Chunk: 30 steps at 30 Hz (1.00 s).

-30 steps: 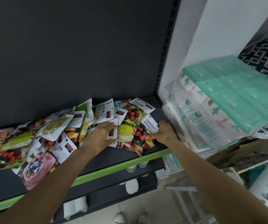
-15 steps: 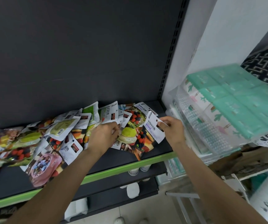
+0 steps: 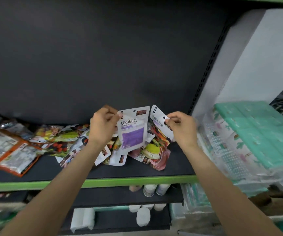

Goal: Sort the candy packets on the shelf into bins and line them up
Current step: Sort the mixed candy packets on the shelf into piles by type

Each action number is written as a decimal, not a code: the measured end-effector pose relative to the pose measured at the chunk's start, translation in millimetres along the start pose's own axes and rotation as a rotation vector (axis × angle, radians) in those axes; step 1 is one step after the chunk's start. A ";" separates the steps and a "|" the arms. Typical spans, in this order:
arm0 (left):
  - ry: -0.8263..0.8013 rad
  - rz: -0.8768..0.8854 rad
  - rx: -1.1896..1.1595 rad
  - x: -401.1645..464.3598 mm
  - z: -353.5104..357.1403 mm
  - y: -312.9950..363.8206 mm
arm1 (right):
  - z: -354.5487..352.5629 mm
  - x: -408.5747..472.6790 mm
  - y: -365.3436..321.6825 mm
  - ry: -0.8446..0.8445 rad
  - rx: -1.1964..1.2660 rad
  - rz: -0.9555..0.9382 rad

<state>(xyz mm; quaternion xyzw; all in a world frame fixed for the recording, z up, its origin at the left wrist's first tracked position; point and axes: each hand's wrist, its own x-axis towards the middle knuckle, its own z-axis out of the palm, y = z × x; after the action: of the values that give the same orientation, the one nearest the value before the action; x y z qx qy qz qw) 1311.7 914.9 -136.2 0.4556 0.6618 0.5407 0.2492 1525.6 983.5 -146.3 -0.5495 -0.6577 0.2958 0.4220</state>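
Observation:
My left hand (image 3: pixel 103 126) pinches the top corner of a white candy packet with a purple panel (image 3: pixel 133 132), held upright above the shelf. Beside it, my right hand (image 3: pixel 182 128) pinches the top of a second white and purple packet (image 3: pixel 159 123), tilted with its back edge toward me. Under both hands a loose heap of candy packets (image 3: pixel 147 150) with fruit pictures lies on the black shelf (image 3: pixel 176 166). More packets (image 3: pixel 59 138) spread leftward along the shelf, ending in an orange-edged packet (image 3: pixel 18 159). No bin shows in the frame.
The shelf has a green front edge (image 3: pixel 120 182) and a dark back panel (image 3: pixel 103 65). At the right, clear plastic crates (image 3: pixel 229 147) hold teal and patterned packs (image 3: pixel 256 130). Lower shelves carry white bottles (image 3: pixel 152 189) and white rolls (image 3: pixel 82 218).
Both hands rose from the heap, each lifting a white and purple packet. The left hand's packet now hangs upright between them. The view tilted up and closer.

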 end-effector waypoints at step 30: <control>0.580 -0.118 -0.024 -83.1 -582.7 -143.1 | 449.2 -226.2 -343.7 -0.464 0.129 -0.279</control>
<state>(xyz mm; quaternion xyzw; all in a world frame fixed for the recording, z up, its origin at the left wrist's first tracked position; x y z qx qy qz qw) 823.0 557.6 -115.0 0.2396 0.7245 0.6406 0.0859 976.7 721.1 -115.8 -0.3429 -0.7859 0.3941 0.3307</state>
